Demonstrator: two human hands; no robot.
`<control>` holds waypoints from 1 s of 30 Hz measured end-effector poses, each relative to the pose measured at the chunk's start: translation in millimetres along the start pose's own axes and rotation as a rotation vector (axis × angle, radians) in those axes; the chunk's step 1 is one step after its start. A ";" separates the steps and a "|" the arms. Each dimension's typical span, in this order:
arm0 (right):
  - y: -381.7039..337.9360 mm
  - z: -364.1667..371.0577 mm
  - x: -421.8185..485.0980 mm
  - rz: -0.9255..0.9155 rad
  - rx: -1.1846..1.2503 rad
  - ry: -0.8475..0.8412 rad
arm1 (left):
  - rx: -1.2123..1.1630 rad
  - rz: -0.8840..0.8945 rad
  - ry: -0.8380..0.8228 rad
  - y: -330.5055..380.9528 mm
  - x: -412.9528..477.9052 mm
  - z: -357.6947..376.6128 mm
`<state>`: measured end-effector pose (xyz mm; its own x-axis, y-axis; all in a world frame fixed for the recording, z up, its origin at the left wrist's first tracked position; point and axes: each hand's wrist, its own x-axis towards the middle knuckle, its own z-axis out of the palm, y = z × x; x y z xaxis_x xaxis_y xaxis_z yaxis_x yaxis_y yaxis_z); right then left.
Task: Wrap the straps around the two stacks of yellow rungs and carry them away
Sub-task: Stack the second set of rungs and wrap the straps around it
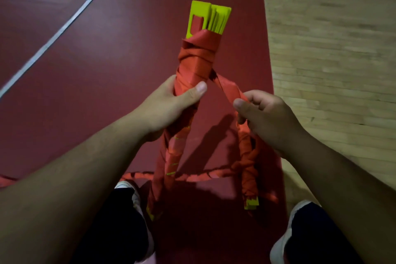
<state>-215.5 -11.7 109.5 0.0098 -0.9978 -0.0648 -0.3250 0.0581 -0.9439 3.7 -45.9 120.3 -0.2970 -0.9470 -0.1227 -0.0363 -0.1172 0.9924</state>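
Note:
A stack of yellow rungs (pixel 209 18) points away from me, most of its length bound in orange strap (pixel 196 58). My left hand (pixel 171 100) grips this wrapped stack around its middle, thumb on top. My right hand (pixel 263 113) pinches a loose length of the strap (pixel 228 89) that runs from the stack's right side. A second bundle (pixel 248 163), also wound in orange strap, hangs below my right hand, its yellow end (pixel 251 203) showing near the floor.
Dark red sports floor (pixel 85 70) with white lines lies under me; pale wooden floor (pixel 332 49) begins on the right. More orange strap (pixel 141 174) trails across the floor by my feet. My shoes (pixel 285 240) stand below.

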 end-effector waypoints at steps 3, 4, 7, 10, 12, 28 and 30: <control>4.7 5.0 2.4 0.020 -0.034 -0.005 | -0.007 -0.020 -0.036 -2.3 -0.9 5.2; 5.7 5.4 2.7 0.034 -0.035 -0.005 | -0.043 -0.035 -0.042 -0.5 -1.4 6.5; 2.6 3.2 2.0 0.059 -0.035 -0.017 | -0.099 -0.049 -0.045 2.2 -1.7 4.2; -2.4 2.9 0.1 0.046 -0.014 -0.067 | -0.045 0.020 -0.045 1.8 -2.6 -0.2; -4.6 4.8 -0.5 0.053 0.019 -0.113 | 0.017 0.047 -0.068 0.8 -2.8 -1.8; -2.3 9.4 0.4 0.079 -0.008 -0.102 | -0.030 0.047 -0.043 0.1 -3.4 -0.2; -4.6 8.3 -1.7 0.054 0.004 -0.104 | -0.061 0.038 -0.047 0.9 -2.8 -0.4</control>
<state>-206.2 -10.1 111.3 0.0907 -0.9846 -0.1491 -0.3238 0.1124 -0.9394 4.9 -43.5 121.5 -0.3419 -0.9360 -0.0831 0.0341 -0.1007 0.9943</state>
